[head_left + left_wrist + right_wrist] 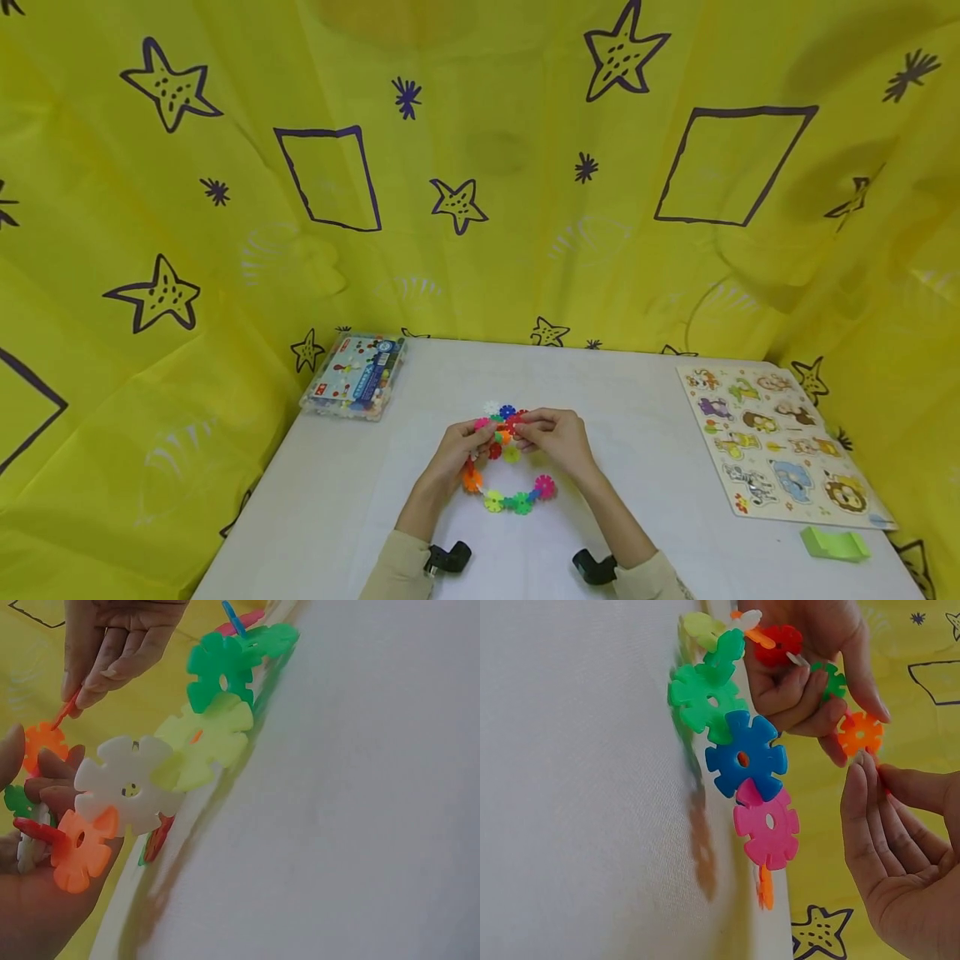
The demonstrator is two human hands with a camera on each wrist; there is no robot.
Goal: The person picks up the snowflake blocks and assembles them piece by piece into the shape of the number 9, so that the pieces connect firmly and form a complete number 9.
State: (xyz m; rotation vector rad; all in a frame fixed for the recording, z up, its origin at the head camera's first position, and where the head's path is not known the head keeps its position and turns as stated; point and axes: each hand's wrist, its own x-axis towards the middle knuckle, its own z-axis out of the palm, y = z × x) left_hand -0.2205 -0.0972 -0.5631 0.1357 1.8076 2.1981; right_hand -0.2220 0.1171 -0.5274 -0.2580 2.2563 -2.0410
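Note:
A chain of snowflake-shaped interlocking plastic discs curves across the white table, with a pink disc (545,487), a green disc (522,502) and a blue disc (742,759) along it. My left hand (450,454) grips part of this chain, near an orange disc (860,735) that sticks out past its fingers. Between thumb and fingertips, my right hand (561,437) pinches a red disc (67,707), seen edge-on against that orange disc. Whether the two are fully slotted together I cannot tell. White and yellow discs hang below the left hand in the left wrist view.
A clear plastic box (356,379) with a printed label stands at the back left. On the right lies an animal puzzle board (716,425), with a light green block (835,545) in front of it. A yellow patterned curtain (510,275) encloses the table's back and sides.

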